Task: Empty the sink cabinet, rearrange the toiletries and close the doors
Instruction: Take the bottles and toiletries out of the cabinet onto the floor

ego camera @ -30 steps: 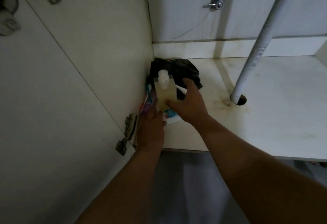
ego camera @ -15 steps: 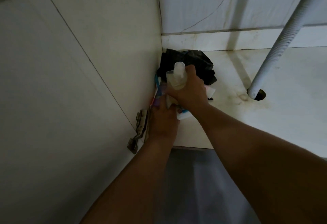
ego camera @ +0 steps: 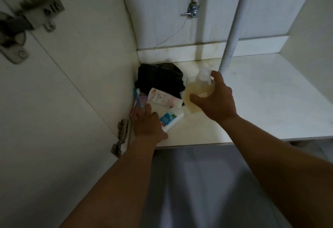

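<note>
My right hand (ego camera: pixel 214 99) grips a clear bottle of yellowish liquid (ego camera: pixel 197 90), held just above the cabinet floor (ego camera: pixel 270 105) right of the pile. My left hand (ego camera: pixel 146 125) rests with fingers fairly straight on the toiletries in the left corner, its fingertips on a white box with blue print (ego camera: pixel 170 117). Behind it lie a white and pink tube (ego camera: pixel 160 98), a blue toothbrush (ego camera: pixel 137 98) against the side wall, and a crumpled black plastic bag (ego camera: pixel 160 80).
The white drain pipe (ego camera: pixel 232 34) comes down just behind the bottle. A metal valve (ego camera: pixel 192 10) is on the back wall. The open left door (ego camera: pixel 45 119) carries two hinges (ego camera: pixel 121 135), (ego camera: pixel 21 22). Grey floor (ego camera: pixel 194 182) lies below the shelf edge.
My right hand has carried the bottle away from the pile to the right, uncovering the tube and box. The left hand stays on the toiletries. The camera has tilted back up.
</note>
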